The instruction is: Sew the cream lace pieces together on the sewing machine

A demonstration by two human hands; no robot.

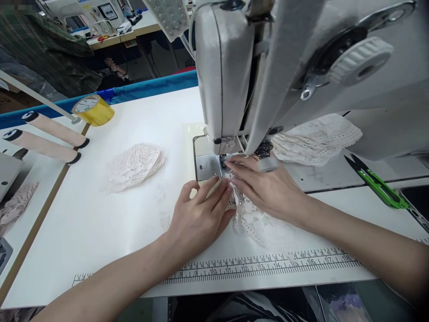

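Beneath a sewing machine [224, 80], left grip [198, 215] open, right grip [276, 190] open, fingertips on white lace [256, 221]

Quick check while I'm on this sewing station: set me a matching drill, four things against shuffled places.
1. yellow tape roll
2. green snips
3. ruler strip
4. left hand

A. along the table's near edge
B. fingers at the lace
C. beside the two thread cones
D. beyond the right forearm

Pairs: 1-C, 2-D, 3-A, 4-B.
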